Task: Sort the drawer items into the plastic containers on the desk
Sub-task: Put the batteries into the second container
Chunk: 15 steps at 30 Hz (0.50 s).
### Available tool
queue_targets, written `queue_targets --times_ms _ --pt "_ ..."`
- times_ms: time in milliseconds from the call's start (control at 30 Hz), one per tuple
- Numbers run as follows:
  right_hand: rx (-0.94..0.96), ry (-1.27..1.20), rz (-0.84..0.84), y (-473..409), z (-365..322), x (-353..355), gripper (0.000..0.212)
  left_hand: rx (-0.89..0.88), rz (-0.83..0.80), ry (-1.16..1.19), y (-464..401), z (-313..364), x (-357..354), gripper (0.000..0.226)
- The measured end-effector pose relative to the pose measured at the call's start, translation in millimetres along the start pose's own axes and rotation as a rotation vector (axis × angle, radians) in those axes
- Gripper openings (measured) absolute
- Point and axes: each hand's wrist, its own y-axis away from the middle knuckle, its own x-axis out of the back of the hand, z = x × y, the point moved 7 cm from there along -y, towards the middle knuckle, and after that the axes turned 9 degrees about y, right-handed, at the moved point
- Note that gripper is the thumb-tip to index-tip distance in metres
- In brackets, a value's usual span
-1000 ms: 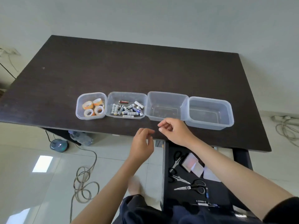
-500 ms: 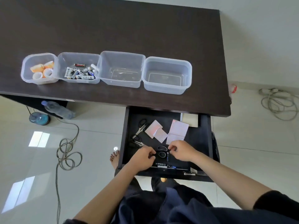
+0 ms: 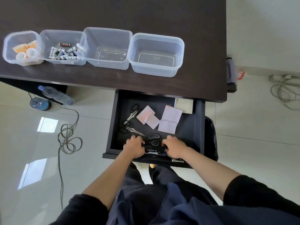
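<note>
Both forearms extended forward, left hand [image 3: 134, 148] and right hand [image 3: 175, 147] palm-down, fingers curled

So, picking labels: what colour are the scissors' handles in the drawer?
Black, on all three scissors, clearest in the head view.

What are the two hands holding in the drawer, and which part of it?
It cannot be told for sure. The left hand and right hand curl down on either side of the black scissors, near the handles, but their fingertips are hidden.
</note>
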Motion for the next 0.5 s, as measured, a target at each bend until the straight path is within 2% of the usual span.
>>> queue_targets --times_ms 167,267,433,500 --pt "-0.046 -0.136 0.034 1.5 9.6 -8.8 0.021 -0.029 -0.120 0.128 -1.8 1.6 -9.5 0.039" --pt "-0.055 -0.170 0.082 1.2 11.7 -6.0 0.020 -0.064 -0.139 0.114 -3.5 4.3 -11.0 0.035" --pt "0.010 -0.257 0.078 1.7 7.6 -7.3 0.040 -0.048 -0.071 0.061 -1.8 4.1 -5.1 0.020" --pt "0.013 -0.278 0.082 2.7 7.4 -8.0 0.043 -0.007 -0.093 0.007 0.8 3.8 -8.0 0.026"
